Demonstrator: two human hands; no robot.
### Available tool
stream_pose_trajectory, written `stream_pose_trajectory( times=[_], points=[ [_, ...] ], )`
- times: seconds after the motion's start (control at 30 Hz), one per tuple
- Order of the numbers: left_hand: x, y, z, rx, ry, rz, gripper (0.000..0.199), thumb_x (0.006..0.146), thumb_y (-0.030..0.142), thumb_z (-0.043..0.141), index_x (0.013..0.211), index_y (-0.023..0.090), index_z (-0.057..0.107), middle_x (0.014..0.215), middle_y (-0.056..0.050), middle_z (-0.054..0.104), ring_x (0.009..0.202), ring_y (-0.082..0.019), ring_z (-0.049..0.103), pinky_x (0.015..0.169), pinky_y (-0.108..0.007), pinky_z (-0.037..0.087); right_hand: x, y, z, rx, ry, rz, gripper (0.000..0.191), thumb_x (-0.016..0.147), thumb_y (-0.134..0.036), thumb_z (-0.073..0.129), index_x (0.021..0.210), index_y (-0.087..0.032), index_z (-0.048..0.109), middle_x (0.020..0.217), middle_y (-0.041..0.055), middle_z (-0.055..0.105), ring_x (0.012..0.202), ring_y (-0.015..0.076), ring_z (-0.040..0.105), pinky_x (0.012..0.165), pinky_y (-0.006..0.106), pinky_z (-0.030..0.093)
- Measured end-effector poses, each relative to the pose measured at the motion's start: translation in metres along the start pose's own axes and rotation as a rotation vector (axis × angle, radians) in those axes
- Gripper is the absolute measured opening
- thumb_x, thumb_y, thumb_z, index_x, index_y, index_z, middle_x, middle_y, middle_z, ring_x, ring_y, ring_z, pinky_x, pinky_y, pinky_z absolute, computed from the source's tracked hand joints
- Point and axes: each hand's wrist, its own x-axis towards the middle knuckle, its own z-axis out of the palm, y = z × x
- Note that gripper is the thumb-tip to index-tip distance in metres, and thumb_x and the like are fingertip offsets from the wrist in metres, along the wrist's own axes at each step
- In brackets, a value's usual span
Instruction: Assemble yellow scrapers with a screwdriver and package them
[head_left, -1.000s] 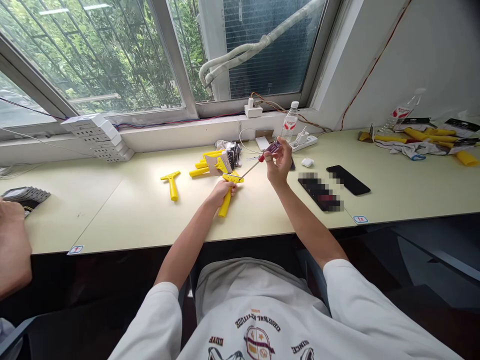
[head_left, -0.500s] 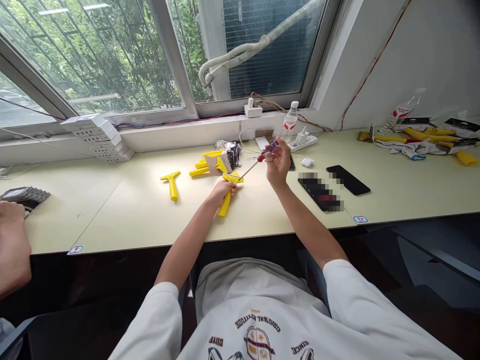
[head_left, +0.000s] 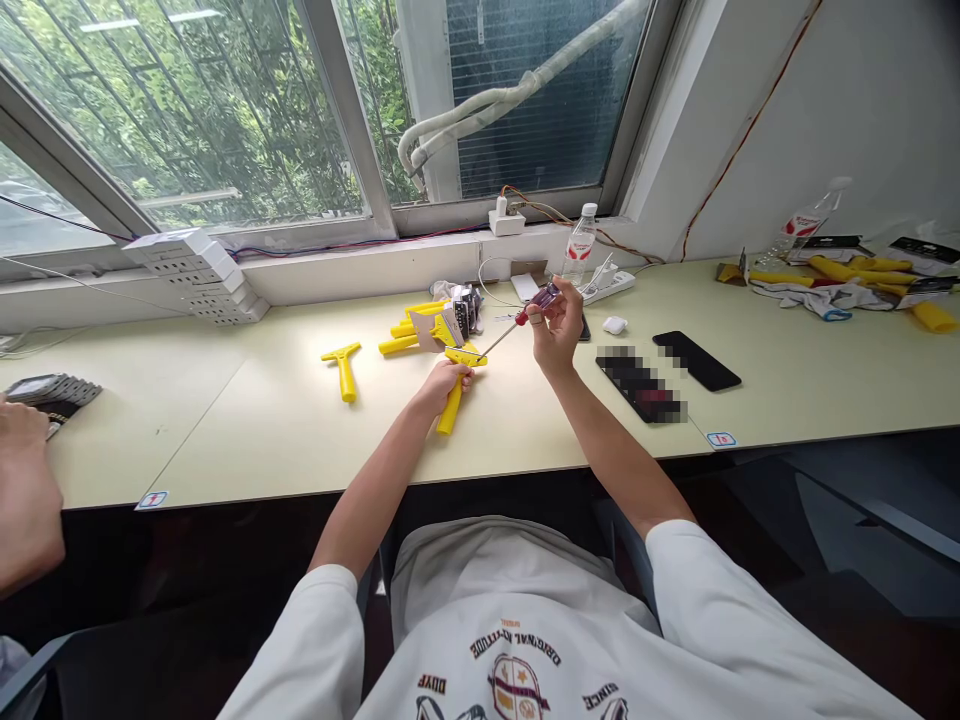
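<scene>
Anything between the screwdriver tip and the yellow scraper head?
Nothing visible. The screwdriver in the right hand points straight at the head of the yellow scraper, which the left hand grips; the tip seems to reach it.

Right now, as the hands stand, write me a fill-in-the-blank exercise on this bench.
The right hand holds a ____ with a purple handle.
The left hand grips a ____ T-shaped tool.
A second such tool lies on the bench to the ____ of the left hand.
A black phone lies to the ____ of the small white case.

Missing words: screwdriver; yellow; left; right.
</scene>
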Motion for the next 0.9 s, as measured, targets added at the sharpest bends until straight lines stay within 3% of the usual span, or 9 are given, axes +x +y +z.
stream_pose_trajectory(
  times=[0.1, 0.17, 0.33, 0.47, 0.6, 0.7, 0.8, 0.9],
  points=[
    [-0.0003, 0.0001, 0.0001, 0.005, 0.002, -0.002, 0.029, 0.081, 0.006, 0.078, 0.101, 0.016, 0.060, 0.080, -0.003, 0.066, 0.054, -0.008, 0.054, 0.052, -0.023, 0.045, 0.0015, 0.0043, -0.0008, -0.079, 0.027, -0.023, 0.069, 0.094, -0.074, 0.077, 0.151, -0.037, 0.062, 0.136, 0.0091, 0.068, 0.094, 0.0215, 0.071, 0.077, 0.040, 0.068],
    [-0.0007, 0.0005, 0.0004, 0.001, 0.001, -0.008, 0.029, 0.080, 0.005, 0.077, 0.101, 0.016, 0.061, 0.080, -0.003, 0.066, 0.053, -0.008, 0.053, 0.053, -0.023, 0.045, 0.0027, 0.0060, -0.0013, -0.105, 0.029, -0.012, 0.069, 0.096, -0.073, 0.075, 0.154, -0.037, 0.061, 0.133, 0.0093, 0.069, 0.096, 0.0222, 0.071, 0.082, 0.042, 0.069],
    [-0.0018, 0.0016, 0.0013, -0.001, 0.005, -0.008, 0.028, 0.080, 0.005, 0.077, 0.100, 0.016, 0.062, 0.078, -0.002, 0.066, 0.052, -0.008, 0.053, 0.053, -0.023, 0.045, 0.0029, 0.0034, -0.0018, 0.006, -0.021, -0.006, 0.066, 0.106, -0.067, 0.060, 0.164, -0.037, 0.049, 0.136, 0.0105, 0.071, 0.106, 0.0244, 0.075, 0.097, 0.047, 0.068],
    [-0.0016, 0.0014, 0.0014, 0.000, 0.002, -0.001, 0.028, 0.080, 0.005, 0.077, 0.100, 0.016, 0.061, 0.079, -0.003, 0.067, 0.053, -0.008, 0.053, 0.052, -0.023, 0.045, 0.0014, 0.0008, -0.0018, 0.067, -0.051, -0.040, 0.058, 0.107, -0.064, 0.062, 0.158, -0.038, 0.051, 0.126, 0.0076, 0.074, 0.106, 0.0249, 0.077, 0.092, 0.046, 0.068],
    [0.0002, -0.0002, -0.0003, 0.006, -0.004, 0.001, 0.025, 0.081, 0.005, 0.076, 0.100, 0.015, 0.062, 0.080, -0.004, 0.067, 0.053, -0.007, 0.053, 0.053, -0.022, 0.045, 0.0015, 0.0020, -0.0015, -0.057, 0.041, -0.051, 0.059, 0.097, -0.064, 0.077, 0.148, -0.036, 0.062, 0.140, 0.0092, 0.069, 0.100, 0.0234, 0.073, 0.086, 0.044, 0.068],
    [0.0014, -0.0014, -0.0016, -0.005, -0.003, -0.005, 0.025, 0.081, 0.004, 0.075, 0.099, 0.015, 0.062, 0.082, -0.005, 0.068, 0.055, -0.008, 0.055, 0.052, -0.022, 0.045, 0.0021, 0.0011, -0.0016, -0.059, 0.030, -0.045, 0.060, 0.104, -0.066, 0.065, 0.156, -0.036, 0.058, 0.146, 0.0111, 0.067, 0.106, 0.0250, 0.074, 0.091, 0.047, 0.068],
    [0.0015, -0.0015, -0.0019, -0.009, 0.007, -0.004, 0.026, 0.080, 0.004, 0.076, 0.099, 0.015, 0.062, 0.081, -0.004, 0.068, 0.054, -0.008, 0.055, 0.052, -0.023, 0.045, 0.0024, -0.0010, -0.0024, 0.020, -0.029, -0.047, 0.062, 0.110, -0.066, 0.053, 0.164, -0.038, 0.047, 0.138, 0.0106, 0.071, 0.110, 0.0261, 0.077, 0.096, 0.050, 0.068],
    [0.0005, -0.0004, -0.0011, -0.007, 0.004, -0.004, 0.026, 0.081, 0.004, 0.077, 0.099, 0.015, 0.062, 0.081, -0.004, 0.067, 0.053, -0.008, 0.054, 0.052, -0.023, 0.044, 0.0029, -0.0013, -0.0037, 0.010, -0.035, -0.054, 0.059, 0.108, -0.066, 0.059, 0.159, -0.038, 0.051, 0.128, 0.0080, 0.073, 0.103, 0.0246, 0.076, 0.092, 0.047, 0.069]
  ],
)
